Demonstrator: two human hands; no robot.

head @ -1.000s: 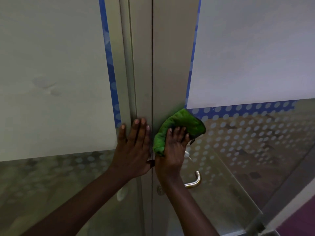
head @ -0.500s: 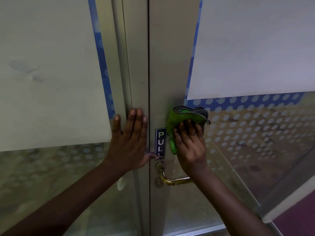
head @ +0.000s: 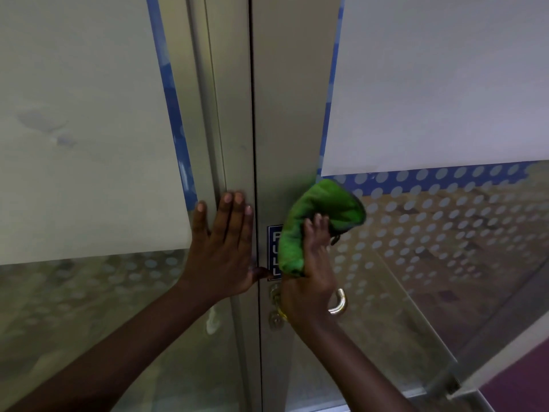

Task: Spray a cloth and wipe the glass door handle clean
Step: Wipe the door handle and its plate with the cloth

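Observation:
A folded green cloth [head: 319, 215] is pressed flat against the right door's metal frame by my right hand [head: 312, 272]. It covers part of a blue PULL sign [head: 274, 251]. The brass lever handle [head: 338, 304] sits just below, mostly hidden behind my right wrist; only its curved end shows. My left hand [head: 222, 248] lies flat with fingers spread on the left door's frame [head: 231, 129], thumb touching the gap between the doors.
Both doors have frosted glass panels [head: 445, 78] above, with blue dotted film bands [head: 445, 176]. Two round brass lock fittings [head: 274, 318] sit on the frame below the sign. The right door's lower glass [head: 430, 278] is see-through, with a metal bottom rail.
My right hand has slid the cloth leftward over the PULL sign and turned it. The handle's curved end now shows beside my wrist. The left hand stays put.

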